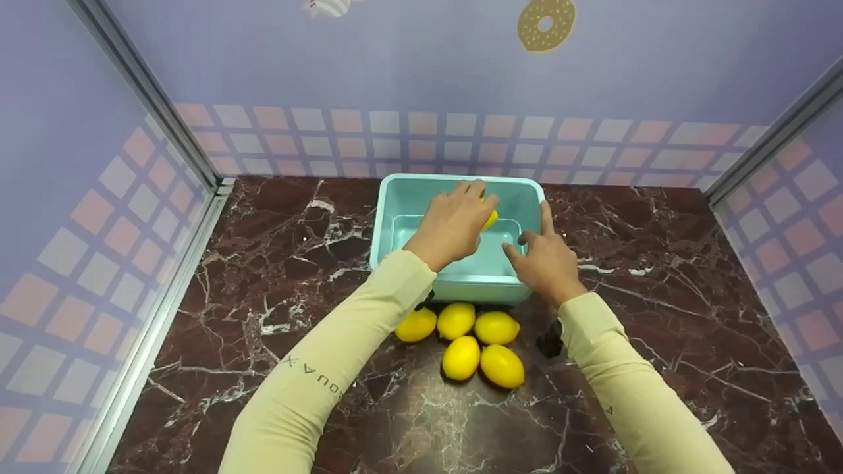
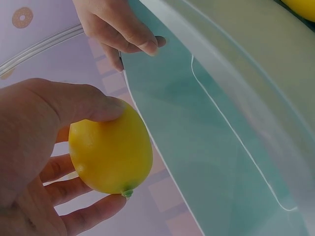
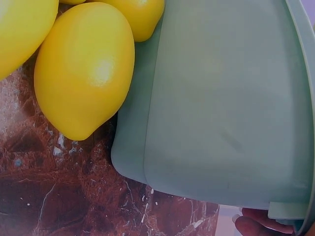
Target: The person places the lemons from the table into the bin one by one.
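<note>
My left hand holds a yellow lemon above the light teal plastic bin. In the left wrist view the thumb lies on top of the lemon and the fingers are around its far side; a small green stem tip shows. My right hand grips the bin's right rim, thumb on the inner side, with fingers under the outer edge in the right wrist view. The visible part of the bin's floor is bare; my left hand hides some of it.
Several lemons lie on the dark red marbled tabletop, close against the bin's near side. Purple panels with pink and white squares stand behind and at both sides, joined by metal corner strips.
</note>
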Demonstrator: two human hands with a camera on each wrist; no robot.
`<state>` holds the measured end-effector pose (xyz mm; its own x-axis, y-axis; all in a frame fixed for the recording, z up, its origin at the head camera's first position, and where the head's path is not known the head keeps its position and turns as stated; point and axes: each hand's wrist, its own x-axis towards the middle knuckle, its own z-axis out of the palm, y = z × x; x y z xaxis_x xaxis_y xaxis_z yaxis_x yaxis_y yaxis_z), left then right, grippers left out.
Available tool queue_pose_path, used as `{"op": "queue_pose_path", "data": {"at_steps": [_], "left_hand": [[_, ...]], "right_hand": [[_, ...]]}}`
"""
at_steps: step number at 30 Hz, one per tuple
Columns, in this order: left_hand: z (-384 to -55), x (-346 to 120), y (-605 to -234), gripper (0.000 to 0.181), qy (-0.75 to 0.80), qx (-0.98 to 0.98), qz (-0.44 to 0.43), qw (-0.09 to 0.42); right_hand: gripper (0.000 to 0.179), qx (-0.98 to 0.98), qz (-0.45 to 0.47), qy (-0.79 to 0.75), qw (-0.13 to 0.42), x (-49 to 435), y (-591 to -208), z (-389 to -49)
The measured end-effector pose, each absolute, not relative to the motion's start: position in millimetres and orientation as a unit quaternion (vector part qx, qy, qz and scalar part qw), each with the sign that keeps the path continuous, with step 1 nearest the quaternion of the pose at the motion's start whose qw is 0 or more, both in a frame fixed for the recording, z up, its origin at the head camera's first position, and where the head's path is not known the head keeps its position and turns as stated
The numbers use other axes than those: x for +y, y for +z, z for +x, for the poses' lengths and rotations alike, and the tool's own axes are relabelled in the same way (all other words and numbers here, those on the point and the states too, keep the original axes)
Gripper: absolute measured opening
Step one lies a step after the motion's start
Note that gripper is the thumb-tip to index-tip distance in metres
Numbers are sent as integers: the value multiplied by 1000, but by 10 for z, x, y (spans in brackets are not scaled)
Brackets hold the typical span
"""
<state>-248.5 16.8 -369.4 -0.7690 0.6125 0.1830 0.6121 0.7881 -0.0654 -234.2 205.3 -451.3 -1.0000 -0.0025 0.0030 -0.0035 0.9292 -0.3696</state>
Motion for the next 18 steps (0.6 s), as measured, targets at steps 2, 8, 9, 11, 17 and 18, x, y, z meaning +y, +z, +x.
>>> {"op": "queue_pose_path", "data": {"at_steps": [2,8,9,11,17,18], "left_hand": [[-2487,170,-3691,39,1,-941,-326,94],[-2488,173,-3693,40,2,-940,-327,93],[-2488,174,-3695,39,1,-940,-327,94],[-2489,175,-3697,39,1,-940,-327,95],[-2491,177,-3698,39,1,-941,-326,93],[-2491,176,-3697,39,1,-941,-326,92]], "right_hand": [[55,-982,1,189,1,2051,-4512,-2342],[55,-982,2,190,1,2050,-4509,-2341],[55,-982,2,190,2,2050,-4509,-2341],[55,-982,1,190,2,2050,-4511,-2341],[55,-982,0,189,1,2050,-4513,-2342],[54,-982,0,189,2,2049,-4512,-2341]]}}
